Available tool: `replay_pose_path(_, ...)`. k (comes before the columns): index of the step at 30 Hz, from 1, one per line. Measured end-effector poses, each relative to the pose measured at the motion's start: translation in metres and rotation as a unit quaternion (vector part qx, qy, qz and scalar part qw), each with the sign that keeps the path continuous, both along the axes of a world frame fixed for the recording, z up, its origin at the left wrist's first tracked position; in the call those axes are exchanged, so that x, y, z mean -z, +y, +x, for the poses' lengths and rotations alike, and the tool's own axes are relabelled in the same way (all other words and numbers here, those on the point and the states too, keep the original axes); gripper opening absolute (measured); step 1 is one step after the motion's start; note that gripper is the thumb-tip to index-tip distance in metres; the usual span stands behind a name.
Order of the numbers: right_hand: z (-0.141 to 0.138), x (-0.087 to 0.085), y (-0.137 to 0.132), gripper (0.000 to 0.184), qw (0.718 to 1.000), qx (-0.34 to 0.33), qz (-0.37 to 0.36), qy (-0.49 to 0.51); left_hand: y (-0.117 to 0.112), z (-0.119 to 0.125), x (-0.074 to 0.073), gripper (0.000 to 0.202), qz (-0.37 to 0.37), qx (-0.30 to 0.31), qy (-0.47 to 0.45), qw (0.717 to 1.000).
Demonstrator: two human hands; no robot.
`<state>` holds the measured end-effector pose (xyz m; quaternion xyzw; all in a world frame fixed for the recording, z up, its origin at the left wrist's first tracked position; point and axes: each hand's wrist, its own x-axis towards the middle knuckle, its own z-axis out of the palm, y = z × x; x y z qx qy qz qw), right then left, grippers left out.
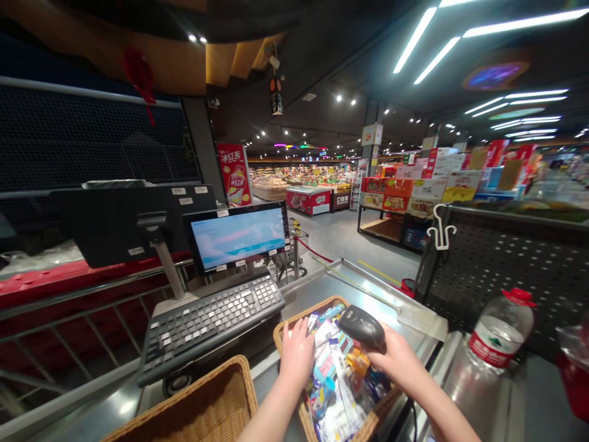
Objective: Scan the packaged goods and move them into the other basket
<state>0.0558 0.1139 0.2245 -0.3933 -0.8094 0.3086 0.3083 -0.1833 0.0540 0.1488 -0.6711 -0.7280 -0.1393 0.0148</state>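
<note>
A black handheld barcode scanner [361, 325] is in my right hand [391, 353], its head over the packets and pointing to the left. Below it, a wicker basket [288, 323] is filled with small colourful plastic packets [334, 380]. My left hand [299, 347] rests at the left side of this basket, fingers stretched forward and a little apart, touching or just above the packets. An orange packet [358, 366] lies close under the right hand.
Left of my forearm stands a second wicker basket [197, 405]. Beyond it are a keyboard [211, 319] and a lit monitor [239, 236]. On the right stand a large water bottle [499, 331] and a black perforated panel [510, 264] with a white hook [442, 230]. A metal counter [322, 282] extends ahead.
</note>
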Motion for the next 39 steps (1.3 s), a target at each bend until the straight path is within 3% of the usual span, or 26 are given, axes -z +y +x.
replay_pose_path(10,-0.019,0.005,0.019,0.031,0.999,-0.04,-0.008,-0.002,0.008,-0.006,-0.001,0.034,-0.053,-0.016,-0.007,0.998)
replay_pose_path(14,-0.023,0.006,0.021,0.039,0.999,-0.043,0.0,0.005,0.012,-0.004,-0.002,0.033,-0.049,-0.012,-0.01,0.999)
replay_pose_path(21,-0.021,0.014,0.027,0.035,0.999,-0.035,0.0,0.005,0.011,-0.005,-0.008,0.028,-0.04,0.004,-0.01,0.999)
replay_pose_path(27,-0.023,0.012,0.022,0.042,1.0,-0.019,0.011,0.013,-0.003,-0.015,-0.027,0.017,0.045,0.023,-0.006,0.999)
replay_pose_path(39,-0.036,-0.018,-0.009,0.037,0.997,-0.048,0.065,0.006,-0.043,-0.05,-0.074,0.016,0.145,0.006,0.068,0.987)
